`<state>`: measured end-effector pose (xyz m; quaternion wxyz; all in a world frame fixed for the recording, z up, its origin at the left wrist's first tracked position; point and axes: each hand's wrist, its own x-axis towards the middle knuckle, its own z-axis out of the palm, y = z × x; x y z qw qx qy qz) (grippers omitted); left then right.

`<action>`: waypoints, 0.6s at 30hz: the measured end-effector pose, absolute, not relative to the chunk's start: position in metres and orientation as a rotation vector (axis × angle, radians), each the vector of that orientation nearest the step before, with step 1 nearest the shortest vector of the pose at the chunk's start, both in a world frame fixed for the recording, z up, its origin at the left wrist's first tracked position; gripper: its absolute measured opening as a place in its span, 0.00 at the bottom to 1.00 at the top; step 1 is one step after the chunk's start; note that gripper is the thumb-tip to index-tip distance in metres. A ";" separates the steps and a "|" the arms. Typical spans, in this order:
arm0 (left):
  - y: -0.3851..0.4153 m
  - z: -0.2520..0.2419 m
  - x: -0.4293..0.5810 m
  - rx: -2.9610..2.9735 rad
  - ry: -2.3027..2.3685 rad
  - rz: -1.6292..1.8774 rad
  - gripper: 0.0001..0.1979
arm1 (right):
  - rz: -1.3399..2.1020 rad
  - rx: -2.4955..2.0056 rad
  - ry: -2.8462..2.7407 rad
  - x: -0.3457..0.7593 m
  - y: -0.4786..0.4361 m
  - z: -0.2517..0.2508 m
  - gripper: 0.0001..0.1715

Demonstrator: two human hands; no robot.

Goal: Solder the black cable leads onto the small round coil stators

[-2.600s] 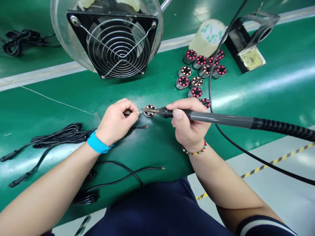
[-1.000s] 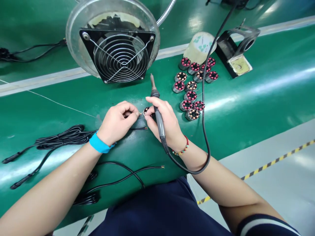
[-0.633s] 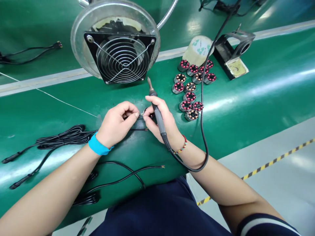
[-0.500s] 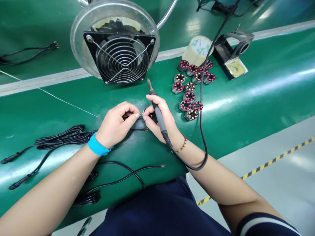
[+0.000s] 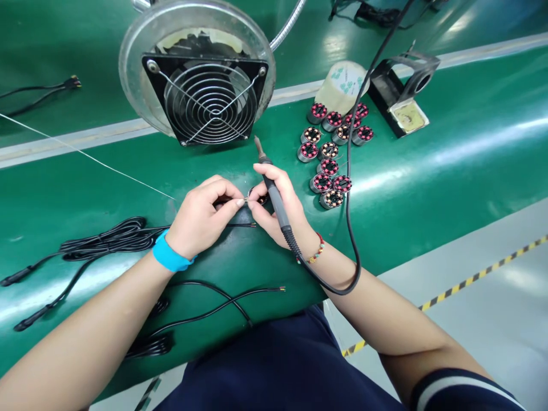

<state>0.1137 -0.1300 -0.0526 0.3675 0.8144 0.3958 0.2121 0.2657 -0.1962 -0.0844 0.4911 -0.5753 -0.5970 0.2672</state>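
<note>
My left hand (image 5: pixel 210 214) is closed, thumb and forefinger pinching a thin wire end whose join is too small to make out. Facing it, my right hand (image 5: pixel 283 208) pinches at the same spot with thumb and a finger. It also carries a soldering iron (image 5: pixel 276 200), its tip pointing up and away towards the fan. Partly hidden behind my right fingers is a small wound coil core (image 5: pixel 262 200). Beneath my hands, a black cable (image 5: pixel 240 225) with bared ends lies on the green bench.
Several wound coil cores (image 5: pixel 329 167) stand right of my hands, by a roll of tape (image 5: pixel 342 85). A soldering iron stand (image 5: pixel 400 94) is farther right. A round fan (image 5: pixel 214 108) looms ahead. Bundled black cables (image 5: pixel 107 237) lie left; a thin pale strand (image 5: pixel 115 169) crosses there.
My hands keep nearly the same pinch, with only a slight shift of view. The cable end at the far upper left has moved left, and the pale strand has shifted slightly.
</note>
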 end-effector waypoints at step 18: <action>-0.131 -0.055 0.118 2.170 1.046 0.488 0.05 | 0.554 -1.417 -1.674 0.283 -0.199 -0.082 0.30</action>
